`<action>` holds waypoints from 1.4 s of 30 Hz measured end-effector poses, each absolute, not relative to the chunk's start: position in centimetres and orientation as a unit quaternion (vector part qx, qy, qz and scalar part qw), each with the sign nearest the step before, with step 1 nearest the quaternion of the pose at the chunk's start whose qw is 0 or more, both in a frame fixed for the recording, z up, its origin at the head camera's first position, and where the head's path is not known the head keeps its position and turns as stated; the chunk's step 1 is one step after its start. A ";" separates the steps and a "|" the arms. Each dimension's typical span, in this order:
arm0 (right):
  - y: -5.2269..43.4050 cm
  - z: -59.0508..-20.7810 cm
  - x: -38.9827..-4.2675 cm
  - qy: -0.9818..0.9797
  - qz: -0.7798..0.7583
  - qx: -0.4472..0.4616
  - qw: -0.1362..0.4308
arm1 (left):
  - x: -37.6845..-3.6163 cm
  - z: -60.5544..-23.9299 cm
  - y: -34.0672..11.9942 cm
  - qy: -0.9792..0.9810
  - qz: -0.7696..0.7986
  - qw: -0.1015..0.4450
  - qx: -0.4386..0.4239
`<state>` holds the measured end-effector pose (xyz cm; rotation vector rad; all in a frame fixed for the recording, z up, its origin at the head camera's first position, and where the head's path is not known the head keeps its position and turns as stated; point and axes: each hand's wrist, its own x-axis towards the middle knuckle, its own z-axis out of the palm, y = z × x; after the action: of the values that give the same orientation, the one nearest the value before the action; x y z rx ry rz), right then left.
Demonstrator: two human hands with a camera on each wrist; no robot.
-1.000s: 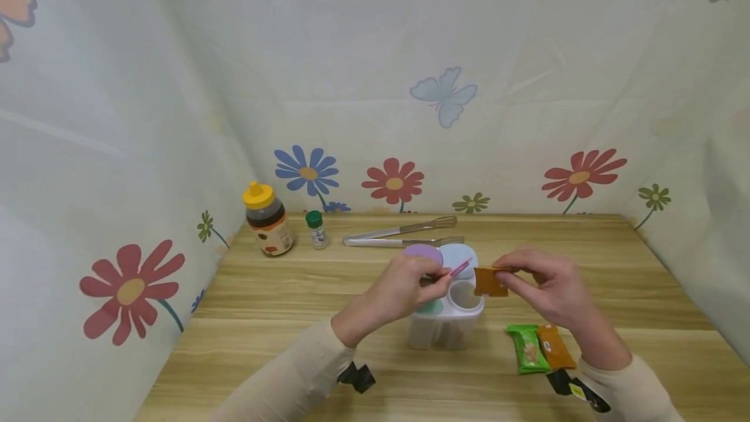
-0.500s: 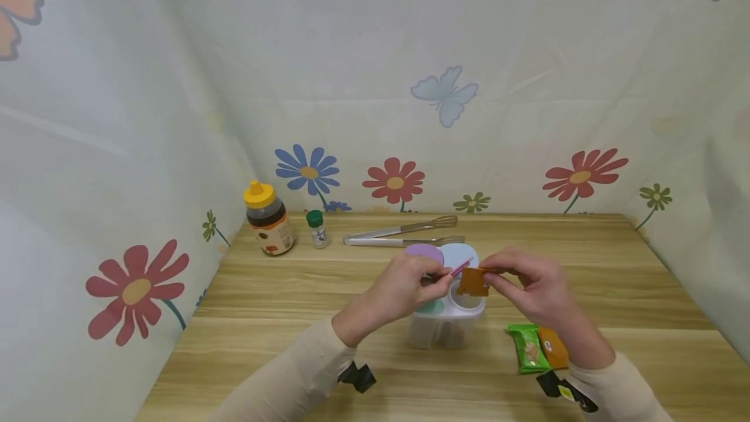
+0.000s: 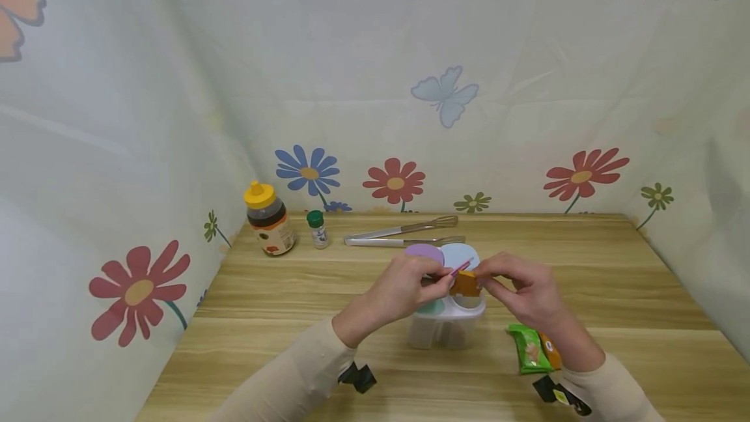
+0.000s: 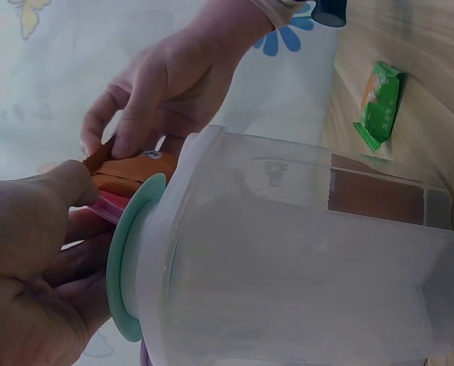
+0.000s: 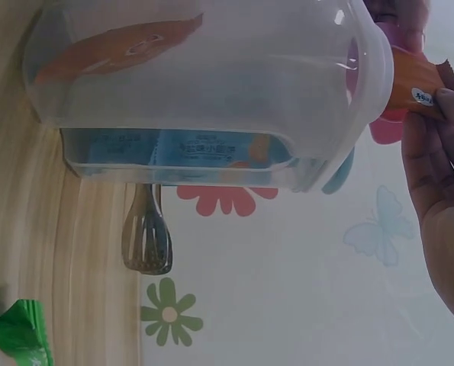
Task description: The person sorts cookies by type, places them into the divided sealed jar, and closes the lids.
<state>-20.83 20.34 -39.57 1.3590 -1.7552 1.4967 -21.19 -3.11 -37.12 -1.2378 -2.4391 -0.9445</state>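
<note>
- Left hand [image 3: 395,285]: fingers pinch pink lid [image 3: 461,267].
- Right hand [image 3: 521,282]: fingers pinch orange packet [image 3: 467,284] at mouth of container [image 3: 430,332].
- Bottle [image 3: 271,221]: near far-left corner of worktop [image 3: 281,305].

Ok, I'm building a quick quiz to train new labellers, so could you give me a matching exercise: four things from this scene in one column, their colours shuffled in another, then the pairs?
Things:
1. Lid in the left hand
2. Packet in the right hand
3. Small jar's cap
4. Bottle's cap

Colours:
A. Yellow
B. Orange
C. Pink
D. Green

Pairs: 1-C, 2-B, 3-D, 4-A
</note>
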 end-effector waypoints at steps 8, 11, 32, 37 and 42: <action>20.7 -40.0 -20.8 -0.662 0.517 0.483 0.246 | -21.2 -37.2 -3.1 -0.835 -0.320 0.136 -0.426; 20.8 -40.0 -20.8 -0.675 0.496 0.481 0.259 | -21.2 -37.2 -3.2 -0.834 -0.322 0.137 -0.426; 20.9 -41.2 -20.9 -0.717 0.393 0.503 0.278 | -21.2 -37.2 -3.2 -0.837 -0.321 0.128 -0.425; 21.1 -40.9 -20.7 -0.735 0.367 0.506 0.261 | -21.2 -37.2 -3.2 -0.838 -0.319 0.127 -0.424; 21.4 -40.8 -20.5 -0.772 0.319 0.500 0.229 | -21.2 -37.3 -3.1 -0.840 -0.321 0.124 -0.419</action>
<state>-20.47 21.44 -40.76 1.3762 -2.1250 0.8791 -21.17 -3.12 -37.26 -1.2224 -2.4488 -0.9356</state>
